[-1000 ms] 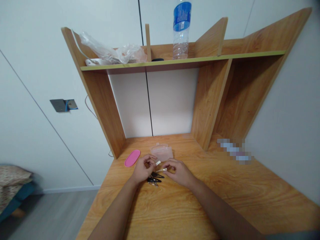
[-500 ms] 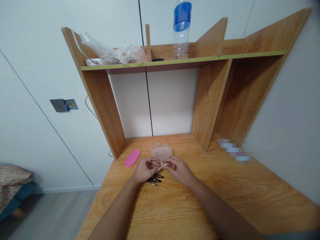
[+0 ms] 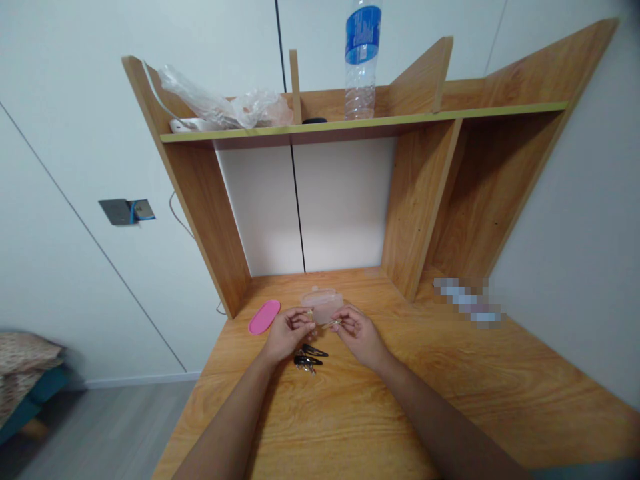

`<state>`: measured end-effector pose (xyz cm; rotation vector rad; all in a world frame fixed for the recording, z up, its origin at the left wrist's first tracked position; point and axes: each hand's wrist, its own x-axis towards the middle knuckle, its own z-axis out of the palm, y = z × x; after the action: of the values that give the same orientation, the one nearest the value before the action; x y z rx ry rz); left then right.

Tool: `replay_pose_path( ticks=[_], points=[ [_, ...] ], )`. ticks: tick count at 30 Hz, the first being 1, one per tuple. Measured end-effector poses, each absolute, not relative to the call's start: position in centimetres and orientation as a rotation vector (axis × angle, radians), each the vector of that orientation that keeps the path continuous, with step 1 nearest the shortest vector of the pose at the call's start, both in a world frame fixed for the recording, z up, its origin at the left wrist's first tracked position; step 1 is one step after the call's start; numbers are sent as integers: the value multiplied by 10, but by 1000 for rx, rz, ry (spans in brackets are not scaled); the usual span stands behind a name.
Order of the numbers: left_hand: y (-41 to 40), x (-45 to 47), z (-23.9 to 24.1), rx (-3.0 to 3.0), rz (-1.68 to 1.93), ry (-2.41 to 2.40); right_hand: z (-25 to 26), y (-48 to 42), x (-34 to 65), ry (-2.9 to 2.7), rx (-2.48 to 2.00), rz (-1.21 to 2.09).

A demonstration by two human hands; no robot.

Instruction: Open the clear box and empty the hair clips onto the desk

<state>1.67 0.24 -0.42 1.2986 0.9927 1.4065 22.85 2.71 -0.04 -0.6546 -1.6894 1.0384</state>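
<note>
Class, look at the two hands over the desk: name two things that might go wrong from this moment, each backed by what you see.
1. The left hand and right hand pinch a thin gold hair clip by fingertips only; it may slip onto the black hair clips below.
2. The small clear box sits right behind the hands; a nudge might shove it back.

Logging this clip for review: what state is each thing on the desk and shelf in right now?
Small gold hair clip: pinched between both hands.
Left hand: closed on the clip.
Right hand: closed on the clip.
Pale pink plastic box: lid off.
Pink oval lid: flat on desk.
Black hair clips: piled, untouched.
Clear plastic bottle: upright on shelf.
</note>
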Motion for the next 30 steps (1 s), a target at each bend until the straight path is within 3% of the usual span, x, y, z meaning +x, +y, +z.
replay_pose_path(
  ticks=[30],
  points=[
    [-2,20,-1,1407,1291,942,-7,28,226,-1672,-736,1281]
  ],
)
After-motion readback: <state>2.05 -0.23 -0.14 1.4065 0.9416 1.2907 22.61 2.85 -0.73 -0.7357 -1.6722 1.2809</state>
